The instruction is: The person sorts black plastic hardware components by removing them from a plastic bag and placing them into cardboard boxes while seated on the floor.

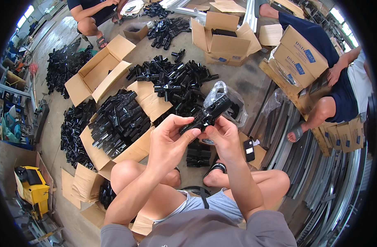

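Note:
In front of my chest, both hands are closed on one glossy black pipe fitting [215, 110], a tubular piece tilted up to the right. My left hand [172, 132] pinches its lower left end between thumb and fingers. My right hand [226, 138] grips it from below and to the right. Just beyond the fitting stands a clear plastic bag [234, 95] with dark pieces inside. Below my hands, several black fittings [198, 156] lie stacked on the floor between my feet. An open carton [133, 151] on the left holds rows of similar fittings [122, 119].
Loose heaps of black fittings [172, 76] cover the floor ahead. Open cartons [91, 74] [227, 43] stand beyond. Long metal profiles [308, 164] lie on the right, near a phone [249, 150]. One person sits at the right by stacked boxes [297, 57]; another crouches far left. A yellow machine [34, 187] stands left.

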Demonstrator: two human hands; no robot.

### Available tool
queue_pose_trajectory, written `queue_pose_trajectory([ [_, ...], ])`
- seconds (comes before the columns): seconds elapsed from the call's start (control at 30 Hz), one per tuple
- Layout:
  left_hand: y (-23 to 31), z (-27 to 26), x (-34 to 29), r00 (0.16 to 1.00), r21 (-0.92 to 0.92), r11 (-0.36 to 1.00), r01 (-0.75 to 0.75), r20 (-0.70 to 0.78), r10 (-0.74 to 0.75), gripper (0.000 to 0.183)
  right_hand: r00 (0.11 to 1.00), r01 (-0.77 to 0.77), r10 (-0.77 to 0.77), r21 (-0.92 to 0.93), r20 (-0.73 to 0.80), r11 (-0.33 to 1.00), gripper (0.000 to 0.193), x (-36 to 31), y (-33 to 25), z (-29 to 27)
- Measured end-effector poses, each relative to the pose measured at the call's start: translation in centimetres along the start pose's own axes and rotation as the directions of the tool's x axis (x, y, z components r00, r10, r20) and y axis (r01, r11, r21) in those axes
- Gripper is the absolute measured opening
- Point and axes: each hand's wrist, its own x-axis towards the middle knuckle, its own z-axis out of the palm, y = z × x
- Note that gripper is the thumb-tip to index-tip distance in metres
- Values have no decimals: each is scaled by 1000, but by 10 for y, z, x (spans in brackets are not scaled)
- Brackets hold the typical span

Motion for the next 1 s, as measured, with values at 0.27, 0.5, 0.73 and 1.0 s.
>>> queue_pose_trajectory([
  [0.27,-13,-4,1,997,122,992,-32,75,23,29,996,-24,20,-48,-91,999,28,0,5,-3],
  [0.5,-15,-12,4,975,43,979,197,98,-201,30,976,-141,66,-364,-210,921,31,4,-3,3],
  [0.73,-19,-14,6,938,-499,800,332,90,-334,31,929,-157,-105,-634,-355,757,49,51,13,-70],
  [1.0,-10,-14,12,955,-585,762,277,77,-288,32,818,-496,231,-850,-526,-177,20,39,167,-242],
])
